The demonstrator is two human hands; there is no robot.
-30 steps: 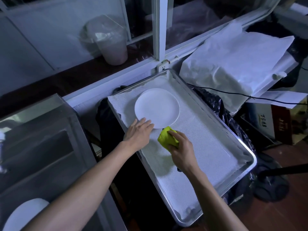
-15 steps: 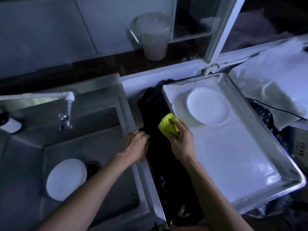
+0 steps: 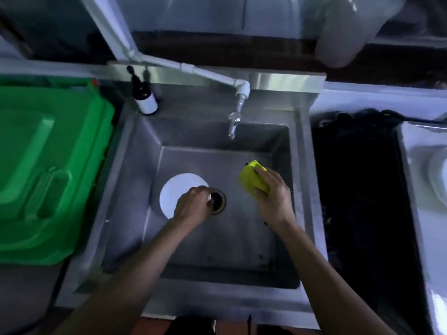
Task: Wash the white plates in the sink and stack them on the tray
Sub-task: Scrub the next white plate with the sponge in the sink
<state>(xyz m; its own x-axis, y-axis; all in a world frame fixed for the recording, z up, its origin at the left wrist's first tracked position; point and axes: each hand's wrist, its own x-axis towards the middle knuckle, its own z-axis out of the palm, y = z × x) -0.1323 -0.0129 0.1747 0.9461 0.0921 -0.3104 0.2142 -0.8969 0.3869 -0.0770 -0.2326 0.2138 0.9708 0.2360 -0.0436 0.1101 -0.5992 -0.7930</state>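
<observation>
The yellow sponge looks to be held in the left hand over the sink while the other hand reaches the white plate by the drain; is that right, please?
Not quite: the head view shows the yellow sponge gripped in the right hand, over the sink. It is the left hand that reaches the white plate by the drain.

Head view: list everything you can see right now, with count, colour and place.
Sink: one, steel, centre.
Plate: one, white, sink floor, left of drain.
Drain: one, dark, sink floor.
Tap: one, metal, on a white pipe, back of sink.
Bottle: one, black and white, sink's back left corner.
Bin: one, green, left of sink.
Tray: one, metal, far right.
Sponge: one, yellow, gripped in right hand.
Left hand: at plate's right edge.
Right hand: over sink.
</observation>
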